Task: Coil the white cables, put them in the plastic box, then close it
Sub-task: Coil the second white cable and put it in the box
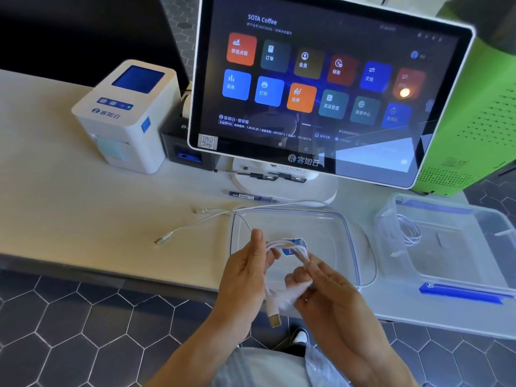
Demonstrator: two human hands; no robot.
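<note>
Two hands of ours closed on one half-coiled white cable, above the counter's front edge.

We pinch the coiled cable point(290, 248) between the left hand point(245, 272) and the right hand point(321, 283), both clamped on its loops, with a blue-and-white tag showing at the top of the coil and its USB plug point(275, 319) dangling below the left palm. Beneath our hands the clear lid point(346, 236) lies flat on the pale counter point(83, 219). Just to the right stands the open plastic box point(452, 247) with blue latches, and inside it, near its left wall, one coiled white cable point(409, 231) already rests. Another loose white cable point(195, 227) trails across the counter to the left of the lid, its plug end lying apart from everything. Behind, a touchscreen terminal point(321, 85) and a white printer point(125, 115) stand on the counter.
</note>
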